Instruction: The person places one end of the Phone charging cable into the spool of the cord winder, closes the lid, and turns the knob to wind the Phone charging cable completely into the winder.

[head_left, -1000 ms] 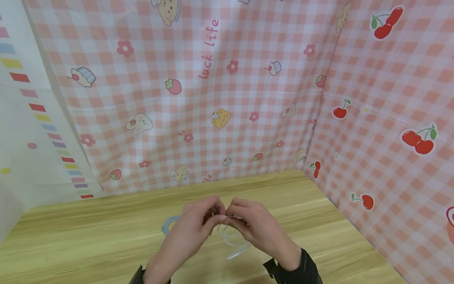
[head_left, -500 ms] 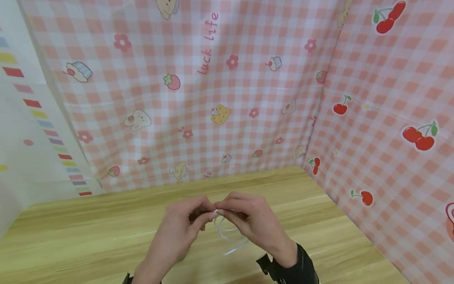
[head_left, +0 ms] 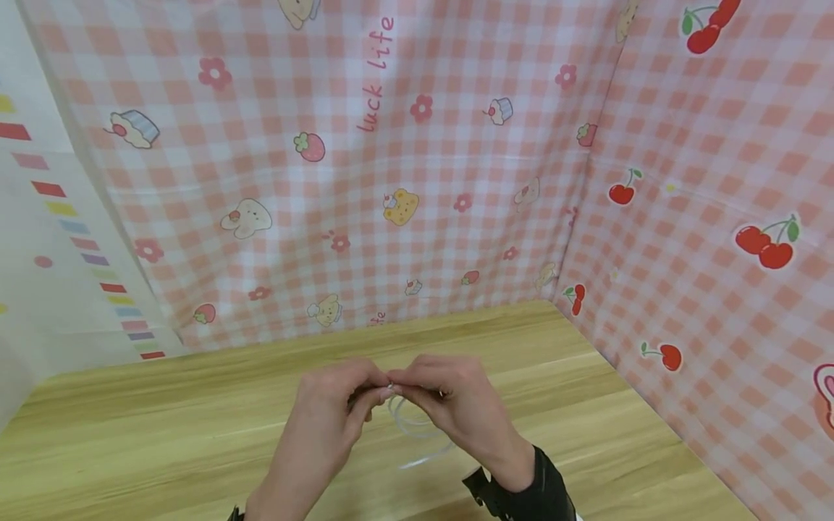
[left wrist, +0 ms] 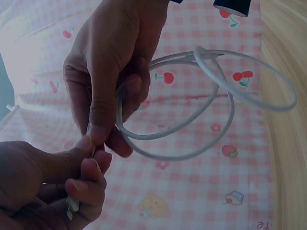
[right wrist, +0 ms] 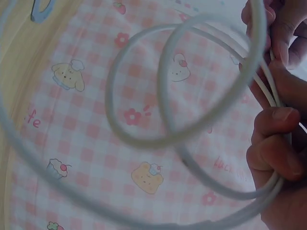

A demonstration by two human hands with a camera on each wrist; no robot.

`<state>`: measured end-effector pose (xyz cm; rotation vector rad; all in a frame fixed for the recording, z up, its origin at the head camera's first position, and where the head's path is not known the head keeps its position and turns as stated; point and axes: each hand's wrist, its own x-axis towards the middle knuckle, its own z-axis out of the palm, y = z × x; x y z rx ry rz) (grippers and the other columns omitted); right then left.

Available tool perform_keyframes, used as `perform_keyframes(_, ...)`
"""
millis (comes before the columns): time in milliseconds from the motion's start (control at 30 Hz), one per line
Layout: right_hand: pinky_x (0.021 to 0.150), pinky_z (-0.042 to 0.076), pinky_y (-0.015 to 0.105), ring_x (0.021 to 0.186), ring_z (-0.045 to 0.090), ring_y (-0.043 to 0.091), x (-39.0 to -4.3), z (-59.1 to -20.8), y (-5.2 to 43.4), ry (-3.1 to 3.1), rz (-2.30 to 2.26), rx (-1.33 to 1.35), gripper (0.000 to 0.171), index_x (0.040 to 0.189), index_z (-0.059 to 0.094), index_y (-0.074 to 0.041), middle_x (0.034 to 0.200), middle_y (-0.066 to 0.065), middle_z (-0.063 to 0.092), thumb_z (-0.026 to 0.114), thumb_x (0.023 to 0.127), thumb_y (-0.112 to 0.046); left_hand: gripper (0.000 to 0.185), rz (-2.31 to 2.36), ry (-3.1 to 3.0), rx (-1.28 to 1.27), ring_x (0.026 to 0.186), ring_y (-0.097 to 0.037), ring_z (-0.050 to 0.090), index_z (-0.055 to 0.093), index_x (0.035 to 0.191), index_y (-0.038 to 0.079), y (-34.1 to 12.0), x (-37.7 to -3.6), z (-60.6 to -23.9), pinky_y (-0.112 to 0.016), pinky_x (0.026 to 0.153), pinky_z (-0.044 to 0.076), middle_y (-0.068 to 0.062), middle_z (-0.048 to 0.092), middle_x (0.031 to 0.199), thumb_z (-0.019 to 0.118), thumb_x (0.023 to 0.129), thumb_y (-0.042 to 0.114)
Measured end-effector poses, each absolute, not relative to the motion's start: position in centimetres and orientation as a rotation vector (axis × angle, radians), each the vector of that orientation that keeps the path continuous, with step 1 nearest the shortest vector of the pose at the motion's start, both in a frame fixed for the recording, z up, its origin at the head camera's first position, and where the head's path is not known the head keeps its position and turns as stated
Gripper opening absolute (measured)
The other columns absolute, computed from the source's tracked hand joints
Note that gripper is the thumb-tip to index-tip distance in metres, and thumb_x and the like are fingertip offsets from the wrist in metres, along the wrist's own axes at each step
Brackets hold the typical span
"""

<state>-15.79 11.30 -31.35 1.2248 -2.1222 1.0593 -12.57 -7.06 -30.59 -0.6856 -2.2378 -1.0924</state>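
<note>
A thin white cable [head_left: 417, 428] hangs in a few loose loops just above the wooden table [head_left: 163, 427]. My right hand [head_left: 402, 388] grips the gathered loops between thumb and curled fingers, as the left wrist view shows around the cable [left wrist: 192, 151]. My left hand [head_left: 374, 395] meets it fingertip to fingertip and pinches one end of the cable, with a small white plug [left wrist: 72, 209] poking out below its fingers. In the right wrist view the coils [right wrist: 144, 139] fill the frame, and the right hand's fingers [right wrist: 273, 148] curl around them.
Pink checked cloth with cartoon prints [head_left: 391, 181] walls in the back and right side of the table. A white sheet with coloured stripes [head_left: 59, 217] hangs at the left. A pale blue ring-like thing [right wrist: 41, 9] lies on the wood beyond the coils.
Both hands have stayed joined on the cable and drifted slightly left. The pale blue ring beside the left hand a second ago is now hidden in the head view.
</note>
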Motion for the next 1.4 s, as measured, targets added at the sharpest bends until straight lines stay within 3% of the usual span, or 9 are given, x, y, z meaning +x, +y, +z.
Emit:
perform_keyframes(467, 0.051, 0.041, 0.010, 0.059, 0.054, -0.005, -16.2, -31.1, 12.1, -2.176, 1.163, 1.246, 0.009, 0.092, 0.076, -0.012, 0.072, -0.003, 0.070, 0.068, 0.088, -0.012, 0.016, -1.282, -2.393, -0.700, 0.057, 0.000, 0.050, 0.070, 0.081, 0.021, -9.3, -12.4, -30.0, -0.020, 0.052, 0.048, 0.008, 0.062, 0.069, 0.071, 0.082, 0.005)
perform_keyframes(1067, 0.046, 0.038, 0.009, 0.053, 0.051, -0.006, -16.3, -30.4, 13.7, -2.160, 1.146, 1.220, 0.006, 0.086, 0.076, -0.012, 0.067, -0.005, 0.069, 0.070, 0.086, -0.011, 0.023, -1.097, -2.289, -0.777, 0.057, 0.000, 0.053, 0.069, 0.080, 0.022, -14.3, -12.3, -29.0, -0.016, 0.052, 0.046, 0.012, 0.063, 0.070, 0.074, 0.077, -0.001)
perform_keyframes(1400, 0.046, 0.035, 0.007, 0.051, 0.047, -0.006, -16.0, -29.4, 14.4, -2.041, 1.133, 1.255, 0.011, 0.083, 0.074, -0.014, 0.063, -0.005, 0.066, 0.072, 0.084, -0.004, 0.031, -1.111, -2.118, -0.872, 0.059, 0.001, 0.051, 0.071, 0.082, 0.016, -16.1, -12.0, -28.8, -0.015, 0.051, 0.042, 0.008, 0.064, 0.072, 0.075, 0.070, -0.012)
